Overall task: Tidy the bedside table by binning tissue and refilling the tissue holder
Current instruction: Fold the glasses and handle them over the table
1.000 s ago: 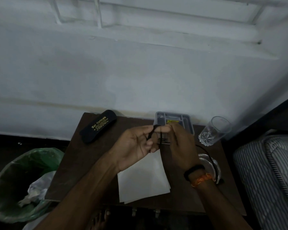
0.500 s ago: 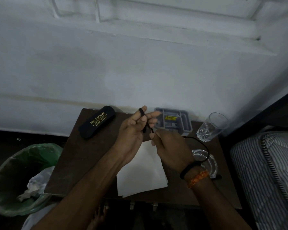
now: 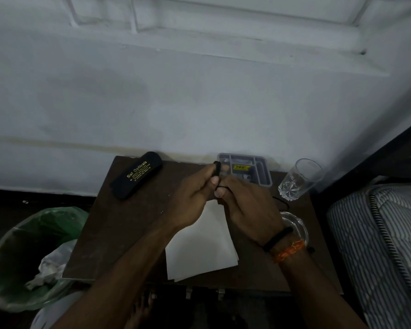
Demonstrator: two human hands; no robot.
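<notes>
The white tissue sheets [image 3: 199,248] lie flat in a small stack on the near middle of the brown counter [image 3: 119,233], partly under the person's two hands. More tissue, crumpled up [image 3: 50,269], already sits in the green-lined bin [image 3: 22,257] on the floor to the left of the counter.

Just above the stack, the left hand [image 3: 190,198] and the right hand [image 3: 249,207] are close together. Both grips are pinching a thin black cord [image 3: 217,168]. The left fingers are curled round a small loop of it, and the right fingers hold it just below. The rest of the cord seems to trail off to the right, toward a clear glass holder [image 3: 297,224] that peeks out past the right wrist. This may be the tissue holder, but too much of it is hidden to be sure.

The person seems to be winding up the cord to tidy it away. To do this well, the loops should stay small and even, and the loose end should be kept from catching on the drinking glass [image 3: 299,179] at the far right, which could tip over. After that, the flat tissue still has to go into its holder.

At the far left of the counter lies a black glasses case [image 3: 137,178]. Gold letters on it read "Sai Opticals", with smaller lines under that are too tiny to read. A grey tray [image 3: 259,167] with little sections sits at the far edge by the wall. It has a yellow label inside, but the writing is too blurry to make out.
</notes>
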